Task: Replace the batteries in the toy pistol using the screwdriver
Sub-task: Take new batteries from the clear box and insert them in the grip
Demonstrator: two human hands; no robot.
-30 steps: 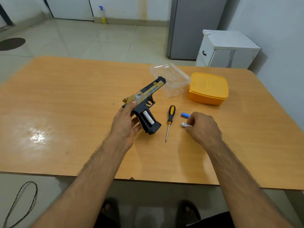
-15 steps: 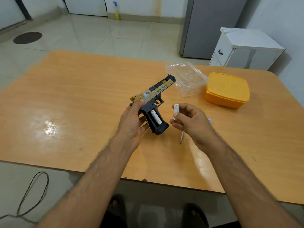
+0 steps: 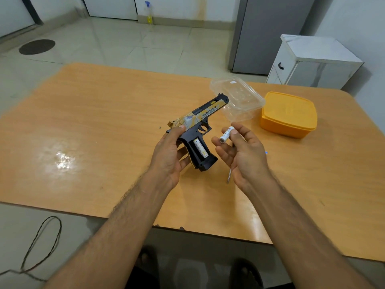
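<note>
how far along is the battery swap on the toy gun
Done: the grip compartment of the toy pistol is open, with one white battery seated inside. In hand: the left hand holds the pistol, and the right hand pinches a second battery. Left: insert it and close the cover with the screwdriver, partly hidden on the table.

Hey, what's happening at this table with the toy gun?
A person is swapping batteries in a toy pistol. The left hand holds it above the table with the handle's battery slot open; one white battery already sits inside. The right hand pinches a second battery beside the pistol, not yet put in. The screwdriver lies on the table, mostly hidden under the right hand.
</note>
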